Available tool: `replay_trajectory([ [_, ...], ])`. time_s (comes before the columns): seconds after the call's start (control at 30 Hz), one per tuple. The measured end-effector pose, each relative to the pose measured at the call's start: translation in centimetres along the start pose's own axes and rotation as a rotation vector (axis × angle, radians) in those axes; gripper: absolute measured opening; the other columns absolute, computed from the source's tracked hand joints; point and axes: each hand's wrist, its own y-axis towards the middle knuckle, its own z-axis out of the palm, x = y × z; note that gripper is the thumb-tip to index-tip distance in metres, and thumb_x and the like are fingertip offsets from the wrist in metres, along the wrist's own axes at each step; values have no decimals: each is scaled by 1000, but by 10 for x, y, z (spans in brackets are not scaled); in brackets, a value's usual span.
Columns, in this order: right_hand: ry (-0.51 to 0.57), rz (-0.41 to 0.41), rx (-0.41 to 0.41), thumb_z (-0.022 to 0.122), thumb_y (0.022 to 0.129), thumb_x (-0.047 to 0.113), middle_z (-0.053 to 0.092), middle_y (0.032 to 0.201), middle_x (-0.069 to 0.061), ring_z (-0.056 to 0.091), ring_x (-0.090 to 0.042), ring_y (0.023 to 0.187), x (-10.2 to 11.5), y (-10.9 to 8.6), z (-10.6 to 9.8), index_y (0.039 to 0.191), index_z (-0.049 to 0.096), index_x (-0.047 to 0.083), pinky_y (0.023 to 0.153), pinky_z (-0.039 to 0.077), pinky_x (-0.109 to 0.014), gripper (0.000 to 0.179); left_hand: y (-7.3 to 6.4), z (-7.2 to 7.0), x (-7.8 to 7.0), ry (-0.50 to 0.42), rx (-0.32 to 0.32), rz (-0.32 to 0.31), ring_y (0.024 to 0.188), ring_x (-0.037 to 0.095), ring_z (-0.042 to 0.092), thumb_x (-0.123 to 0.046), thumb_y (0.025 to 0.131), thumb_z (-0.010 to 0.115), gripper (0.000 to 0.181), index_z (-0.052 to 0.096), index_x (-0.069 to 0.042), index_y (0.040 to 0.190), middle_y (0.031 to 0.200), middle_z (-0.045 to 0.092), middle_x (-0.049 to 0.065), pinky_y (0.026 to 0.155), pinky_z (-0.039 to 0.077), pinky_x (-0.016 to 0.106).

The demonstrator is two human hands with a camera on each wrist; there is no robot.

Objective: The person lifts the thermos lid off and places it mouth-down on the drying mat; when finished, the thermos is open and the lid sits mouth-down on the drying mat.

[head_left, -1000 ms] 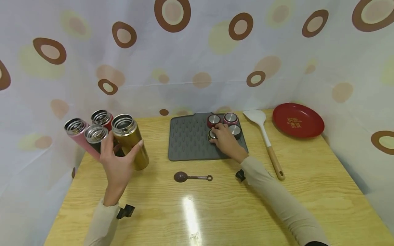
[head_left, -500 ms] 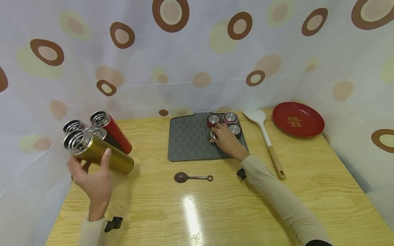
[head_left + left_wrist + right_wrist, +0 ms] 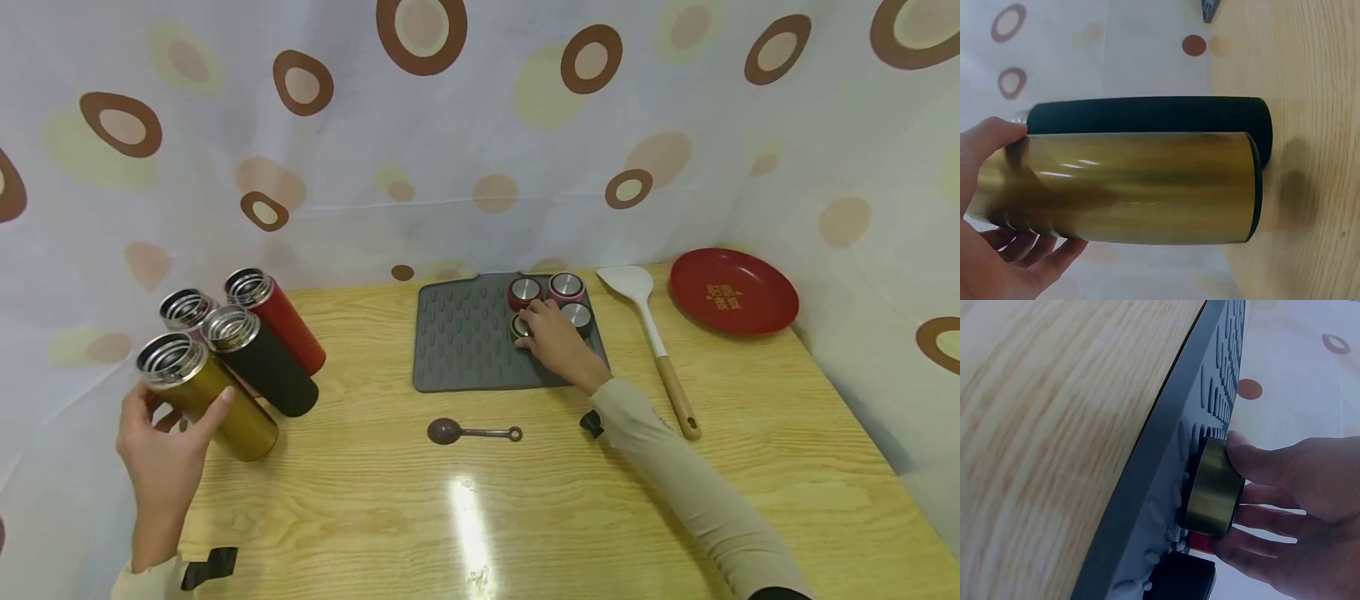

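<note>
My left hand (image 3: 167, 454) grips a gold thermos bottle (image 3: 228, 417) near its lidless metal mouth, thumb on one side and fingers on the other. It appears tilted, its mouth toward the left; whether its base touches the table I cannot tell. Close beside it are a black bottle (image 3: 273, 367), a red bottle (image 3: 288, 321) and a pink bottle (image 3: 186, 310), mostly hidden, all lidless. On the grey mat (image 3: 457, 354), my right hand (image 3: 561, 343) pinches a gold lid (image 3: 1213, 490). Around that lid sit a red lid (image 3: 524, 292), a pink lid (image 3: 566, 287) and a black lid (image 3: 578, 317).
A brown spoon (image 3: 474, 432) lies on the wooden table (image 3: 600, 517) in front of the mat. To the mat's right are a white spatula (image 3: 652, 333) with a wooden handle and a red plate (image 3: 765, 304). A patterned curtain (image 3: 450, 150) stands behind the table.
My left hand has carried the gold bottle left and toward me, from the right of the group to its front left, tilting it. The right hand stays at the gold lid.
</note>
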Motion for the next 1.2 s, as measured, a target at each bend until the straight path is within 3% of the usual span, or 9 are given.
replay_trajectory([
  [0.4, -5, -1, -3, 75, 98, 20, 64, 123, -25, 59, -39, 109, 3, -1, 1, 131, 65, -11, 94, 53, -50, 47, 24, 1, 35, -61, 123, -203, 117, 3, 46, -6, 88, 79, 72, 40, -18, 147, 126, 44, -20, 96, 43, 8],
  [0.6, 18, 20, 17, 77, 96, 22, 63, 128, -25, 59, -39, 113, 1, -2, 0, 133, 64, -9, 101, 51, -51, 51, 33, -1, 38, 10, 192, -238, 121, 8, 46, -13, 89, 81, 76, 37, -19, 152, 132, 43, -17, 92, 42, 7],
  [0.7, 45, 17, 33, 77, 96, 24, 60, 136, -26, 58, -39, 118, -1, -3, 0, 136, 61, -9, 105, 49, -51, 54, 30, -2, 32, 45, 165, -220, 126, 10, 44, -17, 89, 82, 86, 32, -20, 159, 143, 40, -11, 97, 41, 13],
  [0.77, 74, 4, 40, 76, 97, 25, 56, 141, -26, 57, -39, 122, -2, -3, -1, 139, 59, -9, 104, 50, -51, 56, 26, -2, 22, 43, 78, -161, 131, 11, 41, -17, 87, 83, 89, 32, -20, 160, 150, 38, -5, 104, 38, 18],
  [0.83, 107, -21, 32, 75, 98, 24, 52, 146, -26, 56, -39, 125, -4, -4, -4, 142, 57, -8, 101, 52, -50, 57, 20, -1, 8, 18, -47, -37, 136, 13, 39, -16, 88, 81, 84, 35, -17, 159, 153, 38, -1, 111, 34, 23],
  [0.9, 137, -47, -5, 75, 99, 23, 50, 148, -27, 55, -40, 129, -6, -6, -11, 142, 56, -8, 102, 52, -52, 56, 15, 4, -13, -22, -182, 124, 138, 15, 40, -14, 89, 78, 71, 46, -9, 152, 150, 44, 2, 114, 33, 26],
  [0.97, 160, -75, -56, 74, 99, 22, 50, 148, -27, 55, -41, 130, -10, -7, -21, 142, 57, -7, 103, 51, -54, 55, 11, 11, -36, -73, -235, 297, 136, 17, 46, -11, 90, 75, 52, 58, 2, 138, 145, 54, 7, 114, 35, 28],
  [1.07, 178, -80, -147, 72, 101, 22, 50, 149, -28, 51, -44, 135, -22, -11, -42, 142, 57, -6, 109, 46, -58, 53, 8, 25, -70, -167, -129, 473, 132, 17, 53, -11, 93, 73, 45, 62, 12, 129, 140, 60, 17, 114, 41, 27],
  [1.2, 176, -22, -260, 70, 102, 21, 48, 150, -29, 44, -48, 141, -52, -19, -77, 143, 57, -5, 115, 38, -65, 51, 15, 48, -94, -162, 160, 566, 136, 19, 52, -12, 93, 75, 49, 61, 6, 137, 148, 57, 18, 112, 43, 25],
])
